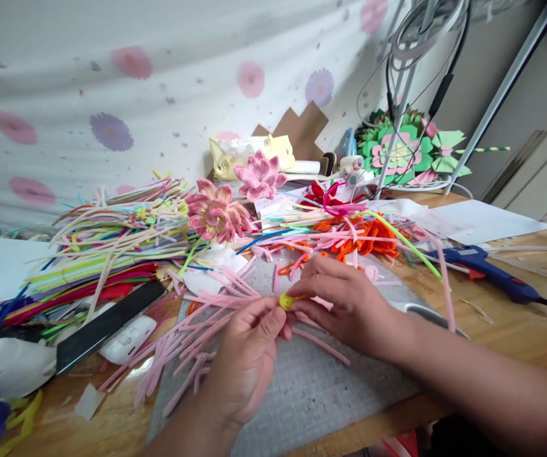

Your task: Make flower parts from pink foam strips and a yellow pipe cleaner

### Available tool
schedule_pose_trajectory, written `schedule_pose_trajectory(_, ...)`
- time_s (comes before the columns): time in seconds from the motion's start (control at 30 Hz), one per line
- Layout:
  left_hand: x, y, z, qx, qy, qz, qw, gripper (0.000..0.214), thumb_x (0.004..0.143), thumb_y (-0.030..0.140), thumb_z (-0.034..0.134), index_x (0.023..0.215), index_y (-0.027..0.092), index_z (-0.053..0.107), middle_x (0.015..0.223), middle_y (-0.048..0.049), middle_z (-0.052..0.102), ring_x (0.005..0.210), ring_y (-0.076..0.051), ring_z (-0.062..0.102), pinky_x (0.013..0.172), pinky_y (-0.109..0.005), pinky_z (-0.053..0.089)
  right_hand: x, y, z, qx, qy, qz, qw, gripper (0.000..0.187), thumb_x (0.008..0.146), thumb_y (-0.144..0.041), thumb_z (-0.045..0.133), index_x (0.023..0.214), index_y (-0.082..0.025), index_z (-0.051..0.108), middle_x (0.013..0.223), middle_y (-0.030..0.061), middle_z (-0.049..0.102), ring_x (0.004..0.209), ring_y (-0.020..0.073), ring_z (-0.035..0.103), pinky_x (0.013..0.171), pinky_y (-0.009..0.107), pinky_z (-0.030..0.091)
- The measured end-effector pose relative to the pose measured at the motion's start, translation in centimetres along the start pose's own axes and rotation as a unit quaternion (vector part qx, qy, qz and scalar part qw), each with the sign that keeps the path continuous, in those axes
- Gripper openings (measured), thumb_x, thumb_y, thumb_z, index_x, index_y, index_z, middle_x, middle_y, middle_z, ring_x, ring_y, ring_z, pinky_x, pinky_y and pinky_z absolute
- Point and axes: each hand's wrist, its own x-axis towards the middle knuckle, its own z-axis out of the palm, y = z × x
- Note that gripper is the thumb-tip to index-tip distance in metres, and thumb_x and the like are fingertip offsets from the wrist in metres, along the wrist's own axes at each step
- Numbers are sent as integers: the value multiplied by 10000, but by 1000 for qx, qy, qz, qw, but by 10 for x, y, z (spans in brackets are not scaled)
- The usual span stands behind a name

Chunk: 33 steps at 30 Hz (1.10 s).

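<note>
Between the fingertips of both hands is a small yellow fuzzy piece (285, 301), its shape mostly covered. My left hand (254, 343) pinches it from the left, thumb on the near side. From the right, my right hand (342, 304) closes its thumb and fingers on the same piece. Both hands are above a grey cutting mat (302, 406). Pink pipe cleaners (178, 349) lie spread under and left of the hands. Behind them stand two pink fuzzy flowers, one darker (219, 212) and one lighter (260, 178).
A large heap of coloured pipe cleaners (112, 235) fills the left back. Nearby lie a black phone-like slab (109, 327) and a white case (128, 339). At right are a blue glue gun (487, 270), white paper (487, 219) and a metal stand (395, 127) with cables. Orange pipe cleaners (373, 235) lie behind the right hand.
</note>
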Motion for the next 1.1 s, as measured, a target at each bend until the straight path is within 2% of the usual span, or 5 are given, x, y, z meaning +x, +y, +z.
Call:
schedule_pose_trajectory(0.27, 2, 2, -9, 36, 20, 37, 998, 128, 764, 197, 604, 647, 143, 606, 622, 16, 486, 635, -109, 402, 621, -245, 324, 1, -6, 13, 16, 26, 11, 999, 67, 802, -178, 618, 844, -129, 635, 755, 42, 555, 680, 129, 527, 591, 232, 429)
schedule_pose_trajectory(0.53, 4, 20, -22, 212, -160, -29, 964, 131, 725, 244, 621, 641, 146, 601, 617, 19, 475, 609, -112, 369, 563, -256, 258, 5, -1, -9, 189, -136, -37, 972, 120, 817, -165, 614, 921, -121, 654, 806, 63, 598, 758, 129, 571, 677, 234, 462)
schedule_pose_trajectory(0.7, 4, 15, -16, 127, -81, -27, 988, 178, 698, 248, 677, 571, 147, 603, 547, 31, 470, 550, -92, 365, 530, -238, 258, 2, -2, -8, 138, -88, -33, 986, 131, 838, -149, 577, 945, -130, 649, 784, 60, 597, 732, 125, 562, 643, 228, 460)
schedule_pose_trajectory(0.93, 1, -4, -4, -19, -15, -4, 1000, 121, 723, 244, 673, 782, 138, 671, 706, -9, 538, 699, -117, 437, 682, -255, 351, -6, -3, 14, -8, 45, 8, 999, 96, 814, -181, 602, 886, -127, 637, 763, 48, 577, 659, 122, 534, 576, 229, 431)
schedule_pose_trajectory(1.1, 3, -3, -10, 37, 11, 19, 999, 173, 764, 232, 621, 621, 144, 579, 606, 25, 446, 633, -104, 385, 627, -244, 327, 0, -5, 7, 27, -25, -5, 999, 176, 815, -126, 586, 983, -136, 635, 811, 48, 579, 720, 123, 543, 609, 217, 432)
